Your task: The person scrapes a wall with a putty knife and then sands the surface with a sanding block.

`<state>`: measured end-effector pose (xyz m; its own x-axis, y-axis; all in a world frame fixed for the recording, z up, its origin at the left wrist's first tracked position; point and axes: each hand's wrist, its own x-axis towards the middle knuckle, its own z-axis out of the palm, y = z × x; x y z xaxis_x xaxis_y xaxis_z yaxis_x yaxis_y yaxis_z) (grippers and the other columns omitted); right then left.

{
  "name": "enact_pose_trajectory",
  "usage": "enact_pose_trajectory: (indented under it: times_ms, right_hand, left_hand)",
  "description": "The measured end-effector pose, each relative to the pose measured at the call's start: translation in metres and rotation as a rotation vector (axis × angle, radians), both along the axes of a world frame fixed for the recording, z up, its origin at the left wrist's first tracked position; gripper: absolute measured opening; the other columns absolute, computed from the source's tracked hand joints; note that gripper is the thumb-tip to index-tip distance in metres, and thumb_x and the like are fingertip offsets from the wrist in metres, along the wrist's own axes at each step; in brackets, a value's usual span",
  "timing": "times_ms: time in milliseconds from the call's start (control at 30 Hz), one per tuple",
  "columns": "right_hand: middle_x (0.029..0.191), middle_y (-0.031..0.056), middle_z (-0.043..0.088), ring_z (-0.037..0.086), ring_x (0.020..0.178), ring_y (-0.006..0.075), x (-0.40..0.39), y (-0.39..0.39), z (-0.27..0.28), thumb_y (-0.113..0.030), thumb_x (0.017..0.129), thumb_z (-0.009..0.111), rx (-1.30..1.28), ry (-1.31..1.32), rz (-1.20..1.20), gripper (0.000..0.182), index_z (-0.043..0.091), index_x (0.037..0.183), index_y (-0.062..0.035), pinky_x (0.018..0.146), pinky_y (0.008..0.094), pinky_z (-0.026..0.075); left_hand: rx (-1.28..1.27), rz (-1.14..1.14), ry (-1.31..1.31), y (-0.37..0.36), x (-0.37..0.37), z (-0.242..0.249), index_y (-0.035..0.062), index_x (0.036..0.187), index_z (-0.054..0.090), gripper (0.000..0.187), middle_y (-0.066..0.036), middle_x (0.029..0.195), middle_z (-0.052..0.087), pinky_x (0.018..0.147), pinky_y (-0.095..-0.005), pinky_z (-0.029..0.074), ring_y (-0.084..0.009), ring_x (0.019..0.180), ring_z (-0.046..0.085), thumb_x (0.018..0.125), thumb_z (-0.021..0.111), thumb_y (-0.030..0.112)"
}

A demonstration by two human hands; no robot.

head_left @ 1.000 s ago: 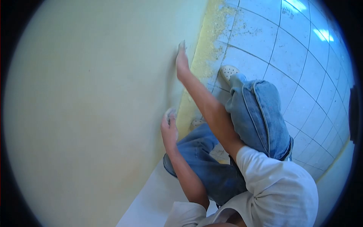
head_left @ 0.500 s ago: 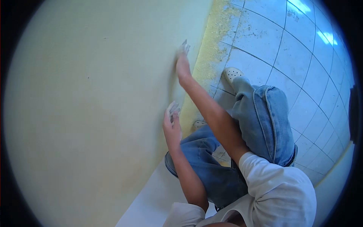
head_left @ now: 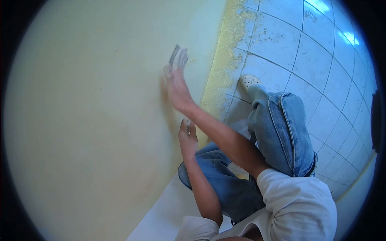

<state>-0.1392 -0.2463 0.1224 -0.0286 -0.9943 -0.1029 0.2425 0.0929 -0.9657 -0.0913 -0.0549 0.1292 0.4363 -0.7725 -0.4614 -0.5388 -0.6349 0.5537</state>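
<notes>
A large, smooth, pale yellow surface (head_left: 108, 108) fills the left half of the view. My right hand (head_left: 177, 86) lies against it, fingers stretched out and whitened with powder. A thin grey flat piece (head_left: 174, 55) shows along the edge of those fingers; whether it is sandpaper I cannot make out. Lower down, my left hand (head_left: 188, 138) is close to the same surface, near my knee. Its fingers are loosely curled, with a gap beside the thumb. Nothing held shows in it, though part of the fingers is hidden.
Yellow dust and crumbs (head_left: 223, 62) lie in a strip along the surface's edge, spilling onto white floor tiles (head_left: 277, 44). My bent legs in jeans (head_left: 281, 128) and a pale clog (head_left: 250, 81) are on the right. A white area (head_left: 161, 215) borders the surface below.
My right hand has moved left and slightly down over the surface, away from the dusty edge. My left hand has shifted a little down and right, its fingers more curled.
</notes>
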Motion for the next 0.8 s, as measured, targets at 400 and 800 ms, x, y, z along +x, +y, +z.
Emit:
enact_pose_trajectory:
  times_ms: [400, 800]
  right_hand:
    - [0.173, 0.0301, -0.018, -0.02, 0.159, 0.0487, 0.006, -0.025, -0.033, -0.045, 0.115, 0.032, -0.07, 0.059, -0.051, 0.084, -0.013, 0.165, 0.0057, 0.13, 0.057, -0.007]
    - [0.176, 0.0251, -0.013, -0.015, 0.163, 0.0411, -0.008, -0.02, 0.025, -0.044, 0.114, 0.036, 0.011, -0.084, -0.066, 0.083, -0.005, 0.168, 0.0037, 0.133, 0.0482, -0.002]
  left_hand:
    - [-0.122, 0.06, 0.15, -0.004, -0.006, 0.003, -0.0046, 0.145, 0.055, 0.048, -0.027, 0.128, 0.071, 0.101, -0.0449, 0.052, -0.0366, 0.121, 0.069, 0.11, 0.058, 0.028]
    - [0.068, -0.09, -0.002, -0.001, -0.004, -0.009, -0.0017, 0.142, 0.059, 0.043, -0.024, 0.132, 0.07, 0.104, -0.0418, 0.049, -0.0344, 0.12, 0.069, 0.112, 0.053, 0.029]
